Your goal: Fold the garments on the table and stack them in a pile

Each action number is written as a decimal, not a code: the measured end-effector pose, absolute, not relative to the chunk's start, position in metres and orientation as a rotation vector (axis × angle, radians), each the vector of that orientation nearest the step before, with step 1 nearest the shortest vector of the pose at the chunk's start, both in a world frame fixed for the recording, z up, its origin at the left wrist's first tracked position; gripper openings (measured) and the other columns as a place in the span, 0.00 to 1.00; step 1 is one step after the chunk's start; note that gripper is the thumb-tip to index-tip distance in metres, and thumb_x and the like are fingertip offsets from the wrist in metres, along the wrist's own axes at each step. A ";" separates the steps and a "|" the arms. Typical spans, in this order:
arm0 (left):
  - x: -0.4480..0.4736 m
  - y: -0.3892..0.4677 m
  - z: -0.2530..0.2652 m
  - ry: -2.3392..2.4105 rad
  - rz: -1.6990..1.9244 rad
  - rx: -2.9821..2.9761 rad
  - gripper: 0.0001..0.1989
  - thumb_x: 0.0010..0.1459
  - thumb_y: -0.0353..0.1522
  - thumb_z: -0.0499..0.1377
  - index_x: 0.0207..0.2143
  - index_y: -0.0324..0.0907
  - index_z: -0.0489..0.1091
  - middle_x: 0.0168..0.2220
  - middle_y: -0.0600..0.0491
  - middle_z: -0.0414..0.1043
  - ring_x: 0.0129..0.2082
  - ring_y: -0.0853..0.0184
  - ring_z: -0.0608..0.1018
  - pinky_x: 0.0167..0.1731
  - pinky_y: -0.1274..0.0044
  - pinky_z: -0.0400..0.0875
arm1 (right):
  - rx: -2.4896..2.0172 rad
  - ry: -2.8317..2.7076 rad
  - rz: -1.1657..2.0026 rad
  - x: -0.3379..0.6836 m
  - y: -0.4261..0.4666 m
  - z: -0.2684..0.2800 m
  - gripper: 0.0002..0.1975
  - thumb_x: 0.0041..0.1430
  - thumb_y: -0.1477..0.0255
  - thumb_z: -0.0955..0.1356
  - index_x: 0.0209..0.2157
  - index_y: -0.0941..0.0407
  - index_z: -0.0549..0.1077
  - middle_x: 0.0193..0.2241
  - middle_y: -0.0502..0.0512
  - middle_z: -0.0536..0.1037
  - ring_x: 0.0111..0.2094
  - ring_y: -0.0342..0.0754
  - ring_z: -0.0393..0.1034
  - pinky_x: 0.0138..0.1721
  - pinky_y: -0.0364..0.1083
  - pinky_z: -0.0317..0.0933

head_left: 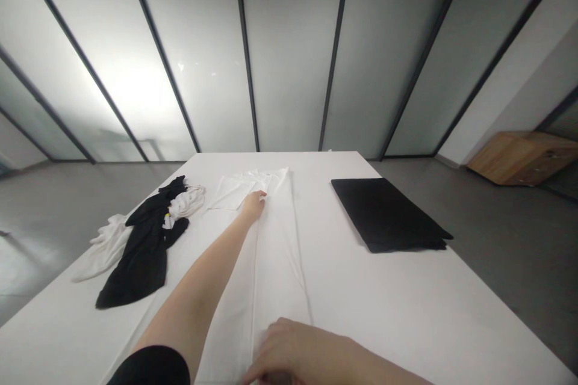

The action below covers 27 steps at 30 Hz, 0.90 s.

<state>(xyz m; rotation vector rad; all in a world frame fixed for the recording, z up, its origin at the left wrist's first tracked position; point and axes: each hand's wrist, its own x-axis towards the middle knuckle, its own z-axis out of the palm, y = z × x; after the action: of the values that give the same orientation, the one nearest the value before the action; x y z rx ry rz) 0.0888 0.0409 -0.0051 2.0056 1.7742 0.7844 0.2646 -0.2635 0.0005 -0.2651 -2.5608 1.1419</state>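
A white T-shirt [275, 252] lies lengthwise on the table in front of me, with a long straight fold down its right part and a sleeve-like flap at the far left. My left hand [254, 206] reaches out to its far end, fingers pinched together on the fabric. Close to me, at the bottom edge of the view, my right hand [289, 349] is curled over the near end of the cloth, its fingertips partly cut off by the frame. The fabric between the two hands lies mostly flat, with light creases near the far end.
The white table [352, 319] carries a neat stack of black folded cloth [388, 213] at right. Crumpled black garments [139, 258] and white garments [111, 243] are heaped at left. A wooden cabinet [519, 156] stands beyond, by frosted glass panels [289, 60].
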 end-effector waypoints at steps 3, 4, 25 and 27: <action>0.095 0.025 0.002 1.855 0.749 2.123 0.17 0.62 0.26 0.59 0.52 0.47 0.78 0.66 0.47 0.69 0.67 0.55 0.69 0.67 0.62 0.62 | -0.457 -2.350 1.160 0.271 -0.263 0.010 0.17 0.69 0.66 0.67 0.57 0.53 0.77 0.43 0.55 0.84 0.45 0.48 0.77 0.53 0.47 0.66; 0.100 0.019 0.005 1.888 0.727 2.191 0.17 0.63 0.28 0.59 0.53 0.48 0.78 0.68 0.47 0.66 0.68 0.54 0.67 0.67 0.61 0.62 | -0.556 -2.279 1.117 0.274 -0.261 0.012 0.16 0.70 0.67 0.66 0.55 0.54 0.77 0.43 0.56 0.84 0.45 0.49 0.77 0.52 0.48 0.67; 0.157 -0.002 -0.024 1.760 0.197 2.465 0.35 0.71 0.51 0.44 0.74 0.47 0.54 0.77 0.44 0.47 0.76 0.48 0.50 0.71 0.54 0.47 | -1.193 -2.526 0.766 0.292 -0.244 0.008 0.44 0.56 0.47 0.76 0.68 0.53 0.69 0.73 0.63 0.61 0.74 0.67 0.47 0.73 0.64 0.41; 0.158 0.007 -0.025 1.766 0.221 2.440 0.35 0.71 0.51 0.45 0.74 0.48 0.54 0.77 0.44 0.47 0.76 0.47 0.50 0.71 0.52 0.46 | -1.123 -2.535 0.717 0.291 -0.245 0.007 0.33 0.56 0.51 0.78 0.59 0.51 0.77 0.68 0.61 0.67 0.70 0.65 0.56 0.70 0.61 0.49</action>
<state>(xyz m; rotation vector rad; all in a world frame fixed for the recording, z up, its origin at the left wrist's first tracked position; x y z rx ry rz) 0.1577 0.0065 -0.0251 2.4401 1.7658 0.2212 0.2912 -0.2453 0.0073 -1.1233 -2.5352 0.7169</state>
